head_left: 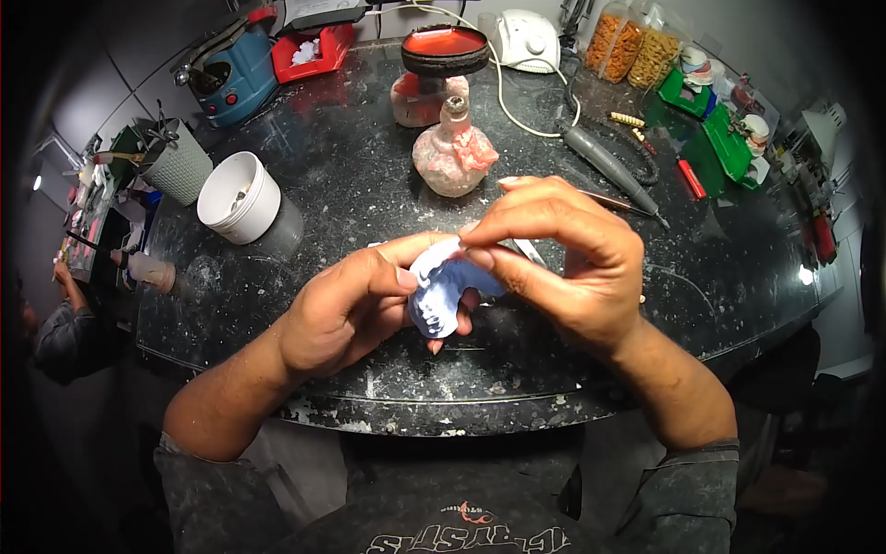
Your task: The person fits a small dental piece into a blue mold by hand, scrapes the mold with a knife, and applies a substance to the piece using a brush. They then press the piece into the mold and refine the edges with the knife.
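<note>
My left hand [337, 309] is closed around the left side of a pale blue dental cast [437, 297], its thumb on the upper face and its fingers underneath. The horseshoe-shaped cast is tilted above the front of the bench, with tooth shapes along its rim. At its upper edge, the thumb and forefinger of my right hand [581, 268] pinch together. Whatever is between those fingertips is too small to make out. Behind the right hand lie a slim metal tool [604, 199] and a grey rotary handpiece [609, 169].
A wax-smeared spirit burner [449, 162] stands beyond the cast, before a pan of red wax [445, 61]. A white tub [238, 210] and a tool cup [180, 166] stand left. A white control box [526, 42] and green trays [729, 148] are farther back. Another person [69, 328] is far left.
</note>
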The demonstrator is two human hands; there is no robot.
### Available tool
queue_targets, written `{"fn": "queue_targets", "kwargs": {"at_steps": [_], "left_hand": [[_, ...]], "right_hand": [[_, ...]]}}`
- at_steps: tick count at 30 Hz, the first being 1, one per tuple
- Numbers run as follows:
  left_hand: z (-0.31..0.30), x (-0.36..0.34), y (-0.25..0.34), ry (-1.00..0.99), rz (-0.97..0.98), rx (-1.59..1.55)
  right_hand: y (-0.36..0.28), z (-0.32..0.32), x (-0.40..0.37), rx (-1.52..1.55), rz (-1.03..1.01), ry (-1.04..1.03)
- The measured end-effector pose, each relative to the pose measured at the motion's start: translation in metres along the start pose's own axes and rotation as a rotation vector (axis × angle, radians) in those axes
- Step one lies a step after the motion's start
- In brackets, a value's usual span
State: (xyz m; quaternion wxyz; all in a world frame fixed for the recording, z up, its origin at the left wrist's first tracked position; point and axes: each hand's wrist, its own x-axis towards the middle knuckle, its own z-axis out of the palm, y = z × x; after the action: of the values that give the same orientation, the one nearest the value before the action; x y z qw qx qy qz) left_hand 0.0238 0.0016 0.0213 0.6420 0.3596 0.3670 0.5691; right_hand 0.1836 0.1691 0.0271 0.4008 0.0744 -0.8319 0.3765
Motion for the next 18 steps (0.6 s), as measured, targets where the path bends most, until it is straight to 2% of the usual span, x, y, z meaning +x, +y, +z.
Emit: {"fn": "queue_targets", "kwargs": {"at_steps": [10,14,16,18], "left_hand": [[0.0016,-0.0013,-0.0016,0.071,-0.058,0.115],[0.0004,-0.001,-0.0014,0.014,-0.044,0.059],[0.0046,-0.0004,0.0005,0.07,-0.087,0.14],[0.0035,-0.0019,-0.0001,0.058,-0.1,0.111]], "right_hand": [[-0.0035,0.0063,-0.0015,0.05,0.01,-0.025],[-0.0025,0.0063,-0.0008,0.067,0.029,-0.061],[0.0014,0.0076,-0.001,0.253,0.083,-0.119],[0.0049,0.0057,-0.0018,0.282,0.103,-0.146]]}}
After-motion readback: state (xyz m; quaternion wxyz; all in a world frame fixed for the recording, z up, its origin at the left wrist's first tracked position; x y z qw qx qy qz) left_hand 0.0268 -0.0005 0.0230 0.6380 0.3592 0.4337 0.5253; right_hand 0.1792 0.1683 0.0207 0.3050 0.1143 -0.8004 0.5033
